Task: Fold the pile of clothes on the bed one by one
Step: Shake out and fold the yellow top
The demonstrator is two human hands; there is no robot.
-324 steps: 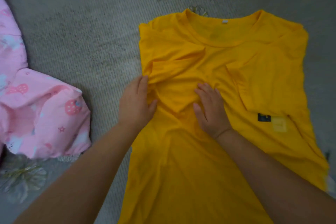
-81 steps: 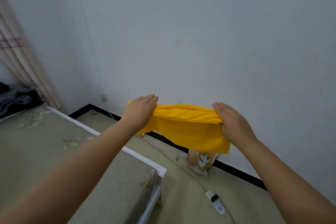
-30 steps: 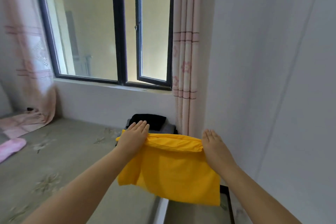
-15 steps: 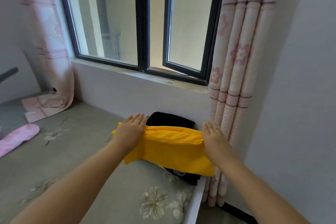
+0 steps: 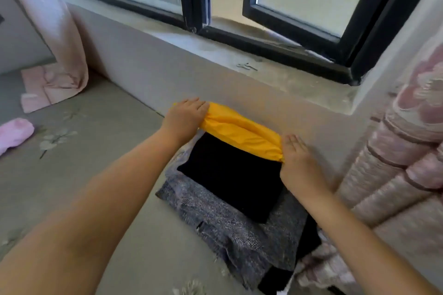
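Yellow folded shirt (image 5: 239, 133), gripped at its ends by left hand (image 5: 183, 118) and right hand (image 5: 297, 163), above black garment (image 5: 232, 175).

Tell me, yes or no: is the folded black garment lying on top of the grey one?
Yes, the black garment rests flat on the grey garment.

I can't see either thumb: both hands cover the yellow shirt's (image 5: 239, 130) ends. Black garment (image 5: 233, 176) hides the grey one (image 5: 230, 227) beneath. Right curtain (image 5: 402, 163) runs off frame; pink cloth (image 5: 14, 134) clipped left.
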